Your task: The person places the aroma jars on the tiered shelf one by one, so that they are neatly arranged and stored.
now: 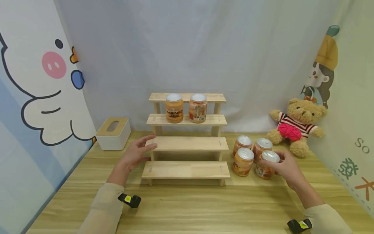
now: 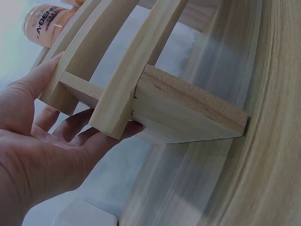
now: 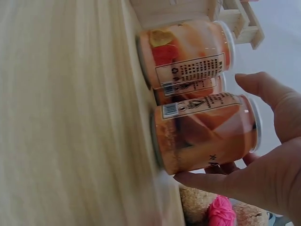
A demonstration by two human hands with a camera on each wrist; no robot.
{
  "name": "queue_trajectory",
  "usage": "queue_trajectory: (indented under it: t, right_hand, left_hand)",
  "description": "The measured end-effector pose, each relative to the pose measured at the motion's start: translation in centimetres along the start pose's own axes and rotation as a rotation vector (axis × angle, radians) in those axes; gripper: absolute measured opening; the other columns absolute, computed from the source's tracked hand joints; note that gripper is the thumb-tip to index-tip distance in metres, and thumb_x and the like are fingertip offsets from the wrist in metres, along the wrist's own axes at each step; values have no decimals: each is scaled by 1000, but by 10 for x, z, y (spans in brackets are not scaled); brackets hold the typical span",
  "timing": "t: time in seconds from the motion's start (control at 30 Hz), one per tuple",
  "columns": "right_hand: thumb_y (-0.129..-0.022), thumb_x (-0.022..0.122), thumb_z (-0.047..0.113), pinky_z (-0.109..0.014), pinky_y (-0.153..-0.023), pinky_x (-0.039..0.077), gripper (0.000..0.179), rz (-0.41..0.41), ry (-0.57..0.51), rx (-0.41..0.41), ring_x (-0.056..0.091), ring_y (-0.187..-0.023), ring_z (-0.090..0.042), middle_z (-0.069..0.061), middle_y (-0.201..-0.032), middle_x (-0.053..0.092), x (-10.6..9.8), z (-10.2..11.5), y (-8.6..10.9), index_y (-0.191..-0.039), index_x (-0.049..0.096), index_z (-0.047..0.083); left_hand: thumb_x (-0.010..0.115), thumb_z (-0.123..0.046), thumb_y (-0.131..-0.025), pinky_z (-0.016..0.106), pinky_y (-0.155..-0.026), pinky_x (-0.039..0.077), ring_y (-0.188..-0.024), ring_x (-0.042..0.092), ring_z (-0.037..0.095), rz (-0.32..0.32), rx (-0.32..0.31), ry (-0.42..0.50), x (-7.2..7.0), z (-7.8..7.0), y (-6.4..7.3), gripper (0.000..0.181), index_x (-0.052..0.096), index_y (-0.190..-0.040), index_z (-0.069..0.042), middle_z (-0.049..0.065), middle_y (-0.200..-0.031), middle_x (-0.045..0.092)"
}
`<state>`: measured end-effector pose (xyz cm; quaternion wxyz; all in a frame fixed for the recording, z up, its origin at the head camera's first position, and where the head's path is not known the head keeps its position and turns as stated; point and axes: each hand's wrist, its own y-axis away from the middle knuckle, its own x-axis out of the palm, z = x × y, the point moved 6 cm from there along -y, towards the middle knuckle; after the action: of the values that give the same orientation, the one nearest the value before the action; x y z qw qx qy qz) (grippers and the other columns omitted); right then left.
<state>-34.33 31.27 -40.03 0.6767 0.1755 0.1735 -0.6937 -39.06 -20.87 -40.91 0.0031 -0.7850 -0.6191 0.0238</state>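
A four-step wooden shelf stand [image 1: 187, 143] sits mid-table. My left hand [image 1: 137, 152] holds its left end; in the left wrist view the thumb [image 2: 44, 75] lies at one board's edge, with fingers reaching behind the lower boards. To the right, my right hand [image 1: 284, 167] curls round the front right can [image 1: 264, 169], an orange fruit can with a silver lid. From the right wrist, that can [image 3: 207, 134] stands on the table between thumb and fingers. Beside it are the front left can [image 1: 243, 164] and two more behind. Two similar cans [image 1: 174, 110] stand on the stand's third step.
At the back left is a white tissue box [image 1: 112, 139] with a wooden top. A teddy bear [image 1: 301, 120] in a striped top sits behind the cans at the right. A grey curtain [image 1: 204, 48] hangs behind the table [image 1: 187, 208], with printed cloths on both sides.
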Motion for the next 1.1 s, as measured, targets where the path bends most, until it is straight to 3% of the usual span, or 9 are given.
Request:
queue_trajectory:
  t: [0.2, 0.4, 0.6, 0.83, 0.93, 1.1]
  right_hand:
    - [-92, 74, 18, -25, -75, 53, 76, -33, -78, -23, 53, -94, -3, -27, -132, 45, 3, -7, -2, -144, 28, -14]
    - [-93, 74, 21, -22, -77, 51, 74, -67, -88, -30, 52, -96, -1, -23, -134, 46, 2, -12, -1, -147, 32, -9]
    - [-93, 74, 21, -25, -73, 55, 70, -117, -126, -43, 57, -90, -1, -2, -115, 54, -6, -14, 4, -145, 36, -5]
    - [-96, 70, 20, -30, -71, 57, 65, -106, -181, -63, 58, -91, 0, 6, -113, 51, -22, -3, 14, -145, 33, -4]
    - [-96, 70, 17, -30, -70, 57, 57, -98, -238, -85, 58, -94, 0, 9, -113, 52, -29, 4, 17, -141, 39, 2]
    - [-95, 70, 12, -28, -70, 56, 42, -88, -312, -154, 58, -99, -1, 12, -113, 56, -33, 17, 23, -130, 47, 17]
  left_hand:
    - [64, -24, -100, 68, -101, 37, -151, 7, 32, 1, 7, -2, 0, -3, -3, 66, 33, -155, -6, 7, -167, -2]
    - [64, -25, -100, 68, -101, 37, -151, 4, 32, 0, 4, 6, 1, -1, -5, 65, 34, -155, -7, 9, -167, -1]
    - [63, -25, -101, 69, -100, 38, -151, 4, 34, -6, -3, 5, 3, 5, -4, 61, 37, -152, -5, 10, -167, 5]
    - [57, -22, -104, 70, -101, 35, -150, 5, 40, 12, 21, 22, 3, 5, -3, 55, 36, -150, -1, 13, -166, -3]
    - [55, -21, -105, 69, -100, 36, -150, 6, 39, 18, 40, 25, 3, 5, -4, 54, 35, -150, 0, 14, -166, -4]
    - [52, -19, -106, 67, -97, 39, -144, 18, 39, 22, 74, 23, 1, 8, -4, 51, 34, -150, 1, 12, -166, 2]
